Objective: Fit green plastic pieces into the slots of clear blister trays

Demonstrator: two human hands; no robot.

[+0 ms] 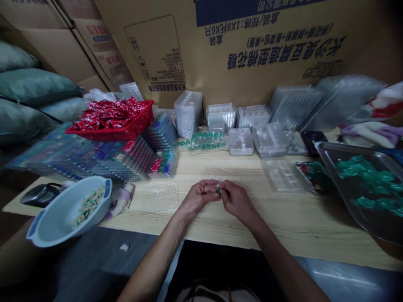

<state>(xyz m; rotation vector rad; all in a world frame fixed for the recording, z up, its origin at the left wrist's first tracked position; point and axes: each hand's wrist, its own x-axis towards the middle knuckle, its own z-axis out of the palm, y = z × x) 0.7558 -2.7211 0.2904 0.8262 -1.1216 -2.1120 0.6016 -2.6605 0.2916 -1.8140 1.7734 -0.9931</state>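
Observation:
My left hand (198, 197) and my right hand (237, 202) meet over the middle of the wooden table (292, 226), fingers curled together. Between the fingertips sits a small green piece (218, 191), with a dark bit beside it that is too small to name. The fingers hide most of the piece. A clear plastic blister tray (161, 196) lies flat just left of my left hand. Another clear blister tray (217, 172) lies just beyond both hands.
A metal tray of green pieces (359, 184) stands at the right, past a clear blister tray (281, 175). A blue-white basin (71, 212) sits at the left edge. Stacked blister trays (189, 113) and a red basket (110, 126) line the back, before cardboard boxes (270, 50).

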